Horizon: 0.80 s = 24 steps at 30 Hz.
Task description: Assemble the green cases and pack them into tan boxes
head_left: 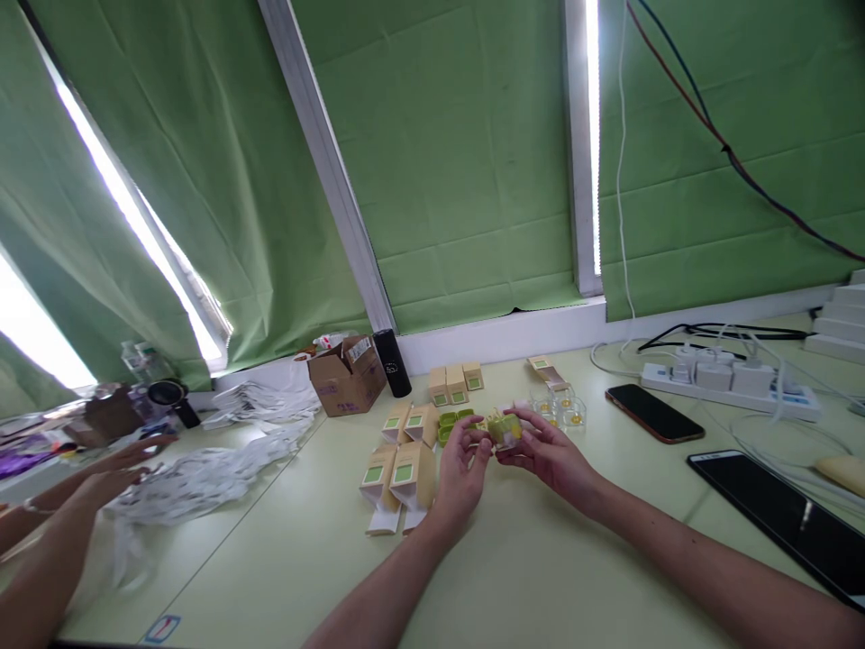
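Between my left hand point(466, 464) and my right hand point(550, 451) is a small clear container with green and yellow in it point(504, 431). The fingers of both hands are closed around its sides, holding it above the table. Just behind my left hand sit green square pieces point(448, 424). To the left stand several cream boxes with green labels point(412, 473), the nearest with white flaps hanging out. Beyond my right hand are clear cups with yellow centres point(574, 416). What exactly the held container contains is too small to make out.
At the back stand more cream boxes point(456, 383), a cardboard box point(348, 379) and a black cylinder point(392, 362). A phone point(654, 413), a tablet point(787, 514) and a power strip point(730, 388) lie right. At left, another person's hands point(118, 469) touch white straps point(203, 478).
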### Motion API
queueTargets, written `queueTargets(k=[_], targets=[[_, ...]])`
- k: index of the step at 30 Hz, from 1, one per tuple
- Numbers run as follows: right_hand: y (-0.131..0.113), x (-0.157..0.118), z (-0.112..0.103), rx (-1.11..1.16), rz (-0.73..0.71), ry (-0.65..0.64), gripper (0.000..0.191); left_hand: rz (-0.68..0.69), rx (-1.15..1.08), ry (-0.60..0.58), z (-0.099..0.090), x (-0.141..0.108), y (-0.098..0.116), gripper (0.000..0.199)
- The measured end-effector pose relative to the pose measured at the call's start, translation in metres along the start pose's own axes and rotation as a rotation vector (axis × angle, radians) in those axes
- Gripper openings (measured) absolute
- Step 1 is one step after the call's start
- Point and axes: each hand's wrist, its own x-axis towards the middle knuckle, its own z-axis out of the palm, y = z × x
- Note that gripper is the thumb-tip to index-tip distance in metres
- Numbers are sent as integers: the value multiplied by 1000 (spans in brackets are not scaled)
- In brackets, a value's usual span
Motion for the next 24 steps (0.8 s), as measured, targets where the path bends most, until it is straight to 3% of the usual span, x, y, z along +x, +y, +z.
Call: queueTargets(k=[7,13,20,24], targets=[[0,4,-16,145,14,42,46,-6,-9,22,-1,1,3,44],[-2,3,-11,129,34,50,48,-5,17,14,-2,3,0,40],[-3,-1,0,-87,-66,97,60,-53,-42,-6,-3,3,-2,50],[1,0,-3,-228,-132,133,68,-65,-88,-58,-2,2,-6,67]])
